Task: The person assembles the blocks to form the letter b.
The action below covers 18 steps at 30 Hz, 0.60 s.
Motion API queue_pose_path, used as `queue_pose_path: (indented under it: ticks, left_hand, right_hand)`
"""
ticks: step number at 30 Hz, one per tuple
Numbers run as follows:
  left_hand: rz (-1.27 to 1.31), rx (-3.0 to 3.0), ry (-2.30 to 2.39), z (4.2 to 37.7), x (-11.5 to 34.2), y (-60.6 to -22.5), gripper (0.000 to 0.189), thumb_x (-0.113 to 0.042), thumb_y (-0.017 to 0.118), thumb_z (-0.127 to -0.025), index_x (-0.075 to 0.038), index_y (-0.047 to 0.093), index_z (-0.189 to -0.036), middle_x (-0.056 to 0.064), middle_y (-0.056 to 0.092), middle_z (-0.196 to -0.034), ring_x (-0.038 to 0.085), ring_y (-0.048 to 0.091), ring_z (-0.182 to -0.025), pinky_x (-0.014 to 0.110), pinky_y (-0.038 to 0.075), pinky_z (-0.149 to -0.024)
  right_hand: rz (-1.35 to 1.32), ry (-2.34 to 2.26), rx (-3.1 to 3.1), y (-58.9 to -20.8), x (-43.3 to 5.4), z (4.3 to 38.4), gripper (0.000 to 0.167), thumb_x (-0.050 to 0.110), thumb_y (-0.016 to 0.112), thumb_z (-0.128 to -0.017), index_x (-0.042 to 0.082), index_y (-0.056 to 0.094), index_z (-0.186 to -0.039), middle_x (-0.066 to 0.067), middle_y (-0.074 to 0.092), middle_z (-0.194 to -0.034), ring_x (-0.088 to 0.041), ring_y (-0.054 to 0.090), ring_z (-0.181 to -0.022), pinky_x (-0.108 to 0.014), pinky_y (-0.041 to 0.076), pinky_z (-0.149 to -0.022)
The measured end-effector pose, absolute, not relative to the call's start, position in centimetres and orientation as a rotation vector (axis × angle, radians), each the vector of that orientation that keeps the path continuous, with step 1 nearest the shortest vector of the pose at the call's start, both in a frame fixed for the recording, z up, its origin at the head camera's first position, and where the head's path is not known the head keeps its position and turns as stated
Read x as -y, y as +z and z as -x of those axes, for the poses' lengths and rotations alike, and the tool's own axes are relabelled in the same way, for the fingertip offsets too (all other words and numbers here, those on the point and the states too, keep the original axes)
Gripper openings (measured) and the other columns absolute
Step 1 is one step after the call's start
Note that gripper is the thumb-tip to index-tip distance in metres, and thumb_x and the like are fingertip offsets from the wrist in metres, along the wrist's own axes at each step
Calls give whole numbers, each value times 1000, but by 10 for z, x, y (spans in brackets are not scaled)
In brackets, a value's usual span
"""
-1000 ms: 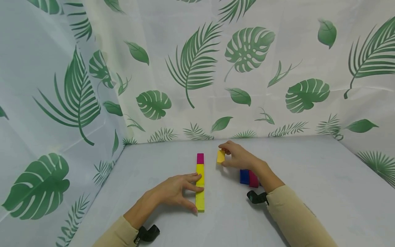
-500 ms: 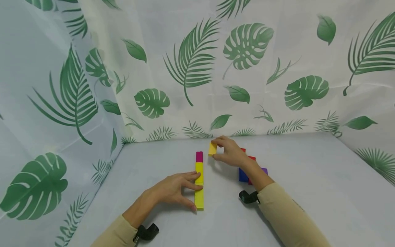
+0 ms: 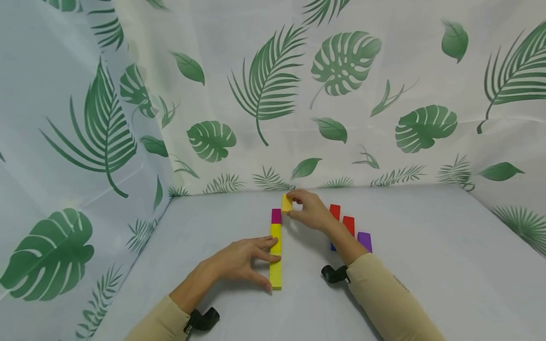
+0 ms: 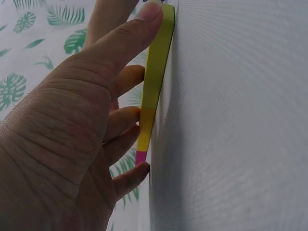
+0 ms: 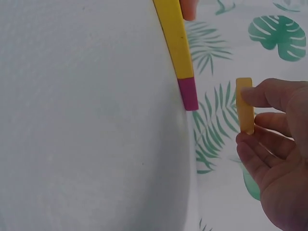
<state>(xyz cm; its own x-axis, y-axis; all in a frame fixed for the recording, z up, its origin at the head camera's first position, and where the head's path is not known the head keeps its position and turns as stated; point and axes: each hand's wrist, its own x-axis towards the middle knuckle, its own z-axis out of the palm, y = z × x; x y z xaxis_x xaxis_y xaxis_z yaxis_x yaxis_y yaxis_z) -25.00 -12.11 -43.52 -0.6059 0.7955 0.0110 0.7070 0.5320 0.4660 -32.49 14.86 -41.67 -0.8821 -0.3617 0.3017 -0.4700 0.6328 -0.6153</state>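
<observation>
R hand (image 3: 311, 210) w/ pinched yellow block (image 3: 286, 203) moved left, now nr magenta block (image 3: 276, 216); 2 red blocks (image 3: 348, 225) & purple block (image 3: 364, 241) more visible.

One yellow block (image 3: 287, 203) is held aloft — near a magenta block (image 3: 276, 216), end to end with two yellow bars (image 3: 276, 277).

I find a makeshift recording booth; the wider premises cannot be determined. Creased, leaf-printed white sheeting (image 3: 307, 113) hangs at my 12 o'clock and returns along 9 and 3, enclosing a plain pale work surface (image 3: 426, 255). One black wrist camera (image 3: 204, 320) shows at 7 o'clock, a second black camera (image 3: 334, 273) at 5.
</observation>
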Motion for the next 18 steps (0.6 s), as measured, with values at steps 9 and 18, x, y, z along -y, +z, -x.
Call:
queue_pose_path:
  ticks: [9,18]
  left_hand:
    - [-1290,-2572,629,251,120,-436,73,-66,84,-74,-36,67,-138,-7,43,-164,12,32,-157,48,34,-125]
    - [-1291,-2564,635,251,120,-435,73,-66,84,-74,-35,67,-138,-6,43,-164,14,33,-157,48,34,-125]
  right_hand:
    - [-664,1146,2678,-422,-139,328,50,15,78,-93,1,63,-139,-16,63,-141,-40,62,-125,-52,54,-107]
    - [-594,1226,2652,-426,-130,332,48,12,76,-95,1,62,-139,-16,64,-142,-39,63,-126,-50,54,-107]
